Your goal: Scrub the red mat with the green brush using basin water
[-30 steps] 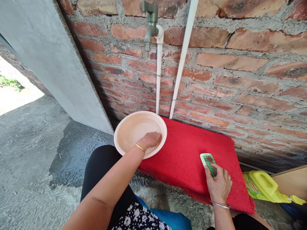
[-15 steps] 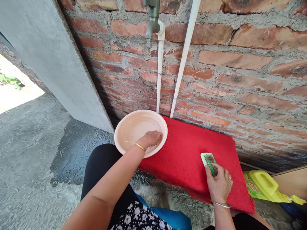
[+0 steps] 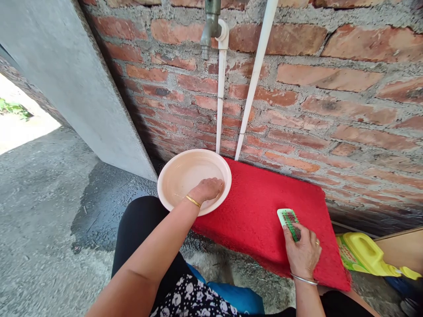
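Note:
My left hand [image 3: 209,189], with a gold bangle at the wrist, reaches into a pale pink basin [image 3: 161,187] of clear water. Its fingers are curled together near the right inner side, and its palm is hidden. The basin rests on the left end of a red cloth-like cover [image 3: 254,189]. Over the right part of this cover, my right hand [image 3: 303,251] is closed round a scrubbing brush [image 3: 287,217]. The brush has a pale green body, and its green and dark reddish bristles face up. A ring and a silver bangle are on this hand.
Above the basin a metal tap [image 3: 209,31] juts from the brick wall, beside two white pipes [image 3: 251,88]. A yellow jug [image 3: 361,253] lies right of the red cover. A grey slab [image 3: 86,88] leans at left, by wet concrete floor [image 3: 99,211].
The view has shifted slightly. My left hand has turned a little within the basin and its fingers look slightly higher. My right hand keeps hold of the scrubbing brush in nearly the same place.

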Tool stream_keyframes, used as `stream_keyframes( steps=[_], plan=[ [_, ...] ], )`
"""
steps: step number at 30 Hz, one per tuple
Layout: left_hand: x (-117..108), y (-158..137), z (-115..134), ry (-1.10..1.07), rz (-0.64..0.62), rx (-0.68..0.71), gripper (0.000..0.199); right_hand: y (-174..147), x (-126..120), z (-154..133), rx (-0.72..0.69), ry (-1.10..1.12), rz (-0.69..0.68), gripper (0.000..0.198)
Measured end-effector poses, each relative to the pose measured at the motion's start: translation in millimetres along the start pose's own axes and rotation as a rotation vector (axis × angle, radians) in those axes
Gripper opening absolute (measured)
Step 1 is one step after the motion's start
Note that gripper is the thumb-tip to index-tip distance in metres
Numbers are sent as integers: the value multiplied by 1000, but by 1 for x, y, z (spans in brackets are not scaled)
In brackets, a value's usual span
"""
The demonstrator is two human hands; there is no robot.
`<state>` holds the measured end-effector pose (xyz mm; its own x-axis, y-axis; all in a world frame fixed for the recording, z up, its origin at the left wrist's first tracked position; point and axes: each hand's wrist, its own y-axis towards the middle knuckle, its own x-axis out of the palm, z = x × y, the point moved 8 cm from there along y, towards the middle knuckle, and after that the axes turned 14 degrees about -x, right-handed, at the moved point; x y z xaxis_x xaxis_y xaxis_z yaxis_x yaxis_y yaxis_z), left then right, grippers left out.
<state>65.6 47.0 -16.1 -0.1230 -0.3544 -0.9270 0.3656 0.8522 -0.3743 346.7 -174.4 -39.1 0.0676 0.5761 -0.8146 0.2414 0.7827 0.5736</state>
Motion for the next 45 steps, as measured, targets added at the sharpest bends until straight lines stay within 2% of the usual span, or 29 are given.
stream_keyframes(
  steps=[13,23,34,45],
  plan=[
    [-1,-6,-2,18,12,-3,25,1,-1,1,21,21,-7,61],
    [1,-7,-3,-3,0,-10,25,0,1,2,64,42,-52,51],
    [-2,-9,-1,11,-35,-9,24,0,1,1,35,35,-36,55],
    [8,2,-6,2,-37,-4,25,1,0,6,51,-26,-76,55]
  ],
)
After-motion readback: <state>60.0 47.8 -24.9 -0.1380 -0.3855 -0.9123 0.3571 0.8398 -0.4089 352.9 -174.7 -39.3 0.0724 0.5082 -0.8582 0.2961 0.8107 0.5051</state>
